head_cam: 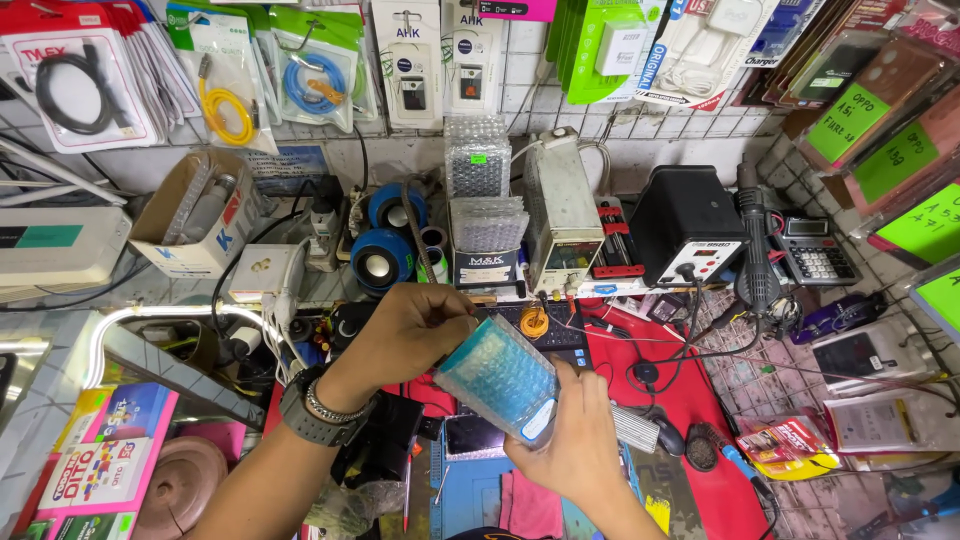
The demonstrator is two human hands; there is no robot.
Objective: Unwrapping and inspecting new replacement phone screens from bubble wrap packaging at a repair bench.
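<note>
both hands meet above the middle of a crowded repair desk, sharing one thing: a flat rectangular packet wrapped in blue-tinted bubble wrap, its surface a grid of small round blisters with a glossy sheen and a rounded lower corner. the left hand comes in from the lower left, curled over the packet's upper left edge with the fingers closed on it; a dark, chunky wristwatch and a beaded metal bracelet sit on that wrist. the right hand rises from below, palm toward the packet, closed on its lower right end with the thumb lying along the edge. the packet is held up in the air, tilted, clear of the desk.

under it lies a red mat with thin wires looped across, and a small dark phone screen just below the packet. behind, two more bubble-wrapped bundles, clear and silvery, stand stacked against the tiled wall. beside them is a boxy cream power supply, then a black angular soldering station. a grey calculator sits at the far right, and two round blue speakers sit to the left.
</note>
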